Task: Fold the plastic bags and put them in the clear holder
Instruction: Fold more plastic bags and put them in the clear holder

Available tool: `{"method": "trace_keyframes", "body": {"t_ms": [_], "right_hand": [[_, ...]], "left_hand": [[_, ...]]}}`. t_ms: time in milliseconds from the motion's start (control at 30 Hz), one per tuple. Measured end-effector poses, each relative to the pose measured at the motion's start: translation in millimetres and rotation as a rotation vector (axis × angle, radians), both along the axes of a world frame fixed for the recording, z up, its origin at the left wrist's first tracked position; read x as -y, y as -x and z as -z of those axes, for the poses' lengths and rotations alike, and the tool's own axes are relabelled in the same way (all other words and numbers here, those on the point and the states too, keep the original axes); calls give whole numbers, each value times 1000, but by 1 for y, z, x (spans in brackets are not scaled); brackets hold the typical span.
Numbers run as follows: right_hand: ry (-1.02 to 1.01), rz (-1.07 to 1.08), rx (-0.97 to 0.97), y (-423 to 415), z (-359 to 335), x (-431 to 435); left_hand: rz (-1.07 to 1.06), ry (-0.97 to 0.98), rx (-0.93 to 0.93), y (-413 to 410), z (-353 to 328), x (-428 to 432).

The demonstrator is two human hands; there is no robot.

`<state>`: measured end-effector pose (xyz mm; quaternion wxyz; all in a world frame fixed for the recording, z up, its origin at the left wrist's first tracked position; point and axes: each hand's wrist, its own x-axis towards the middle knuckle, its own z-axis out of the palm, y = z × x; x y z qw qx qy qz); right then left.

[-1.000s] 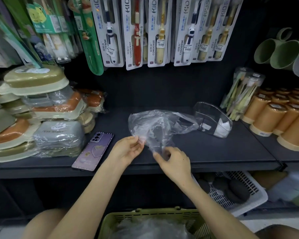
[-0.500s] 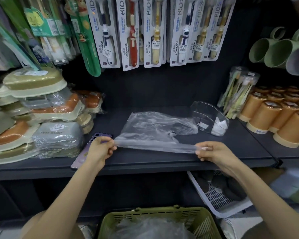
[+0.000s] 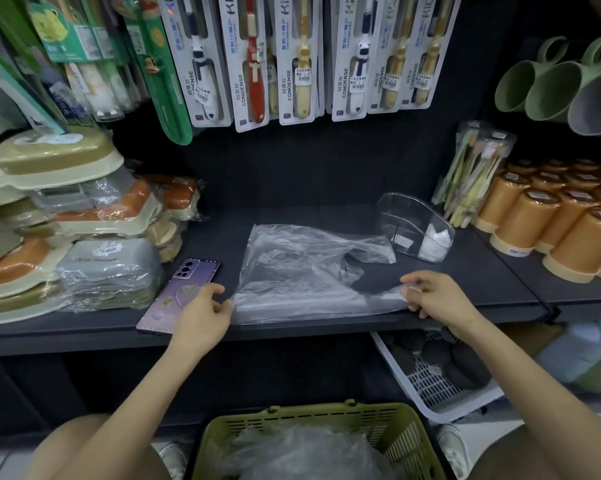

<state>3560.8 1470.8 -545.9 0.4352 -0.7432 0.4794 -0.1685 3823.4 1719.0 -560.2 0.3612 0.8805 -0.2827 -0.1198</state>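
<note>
Now | fingers (image 3: 213, 289) of my left hand (image 3: 202, 315) and right hand (image 3: 439, 296) pinch the near edge of the thin clear plastic bag (image 3: 302, 268) on the dark shelf (image 3: 472, 271) | folding hardly begun; curved clear holder (image 3: 411, 223) nearby; green slotted basket (image 3: 389, 424) bags remain.

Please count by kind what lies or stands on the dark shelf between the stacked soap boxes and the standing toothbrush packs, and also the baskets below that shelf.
plastic bag: 1
phone: 1
clear holder: 1
green basket: 1
white basket: 1
Total: 5
</note>
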Motion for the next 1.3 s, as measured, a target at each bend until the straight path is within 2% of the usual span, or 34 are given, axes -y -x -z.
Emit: {"method": "trace_keyframes", "body": {"t_ms": [67,100,167,233,267,333,400,467,533,633,700,800,933,1067,1167,1300], "right_hand": [[75,-46,-100,-2,-5,-4],[230,-28,-187,-4,-5,-6],[662,50,-254,-12,-2,-18],[960,27,-136,-27,1,-40],[1001,-77,-64,-35,3,-53],[1016,-376,-13,-50,14,-77],[1053,-572,-131,-54,35,-87],[1040,-618,-279,-46,51,-81],[988,-578,-243,-34,52,-68],[875,-388,-21,-27,21,-51],[904,-270,80,-37,2,-36],[922,-227,17,-70,-9,-10],[893,-225,-117,-99,7,19],[862,-243,-13,-103,19,42],[638,-324,76,-100,18,54],[303,-449,158,-96,5,64]], "left_hand": [[9,-96,369,-2,-3,0],[48,-98,537,0,-2,1],[179,-59,712,4,-1,8],[369,-88,694,9,6,15],[418,-115,640,11,12,18],[427,-177,541,15,19,20],[448,-227,534,17,27,17],[455,-268,601,14,31,15],[462,-235,638,10,33,13],[388,-67,469,6,25,13],[297,69,384,0,13,17],[114,214,409,-12,-8,34],[-50,142,116,-37,-22,75],[-117,109,-145,-64,-18,118],[-186,188,-376,-78,-11,138],[-234,393,-643,-91,-4,152]]}}
